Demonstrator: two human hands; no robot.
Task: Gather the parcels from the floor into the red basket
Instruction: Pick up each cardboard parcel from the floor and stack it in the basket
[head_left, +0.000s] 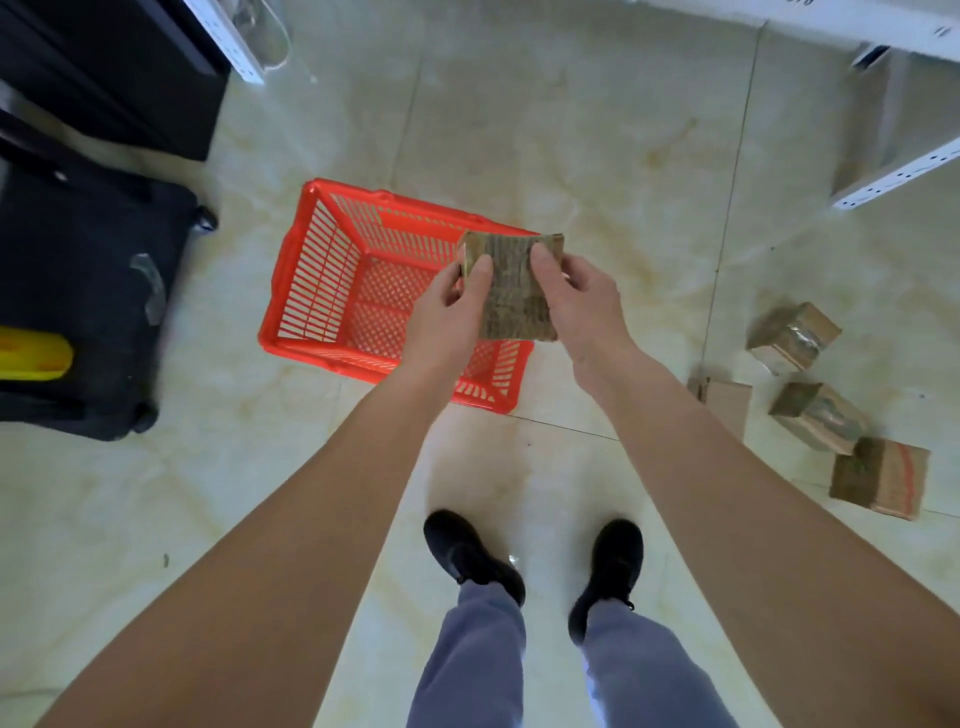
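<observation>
A small brown cardboard parcel (511, 288) is held in the air over the right part of the red basket (306, 270). My left hand (449, 317) grips its left edge and my right hand (584, 304) grips its right edge. The basket stands on the tiled floor and the part of its inside that shows holds nothing. Several more parcels lie on the floor at the right: one taped (792, 336), one flat (724, 402), another taped (818, 415) and one with a red stripe (880, 478).
A black wheeled case (88, 291) with a yellow part stands on the left, close to the basket. White shelving posts (893, 176) rise at the back right and a dark cabinet (119, 73) at the back left. My feet (470, 553) stand behind the basket.
</observation>
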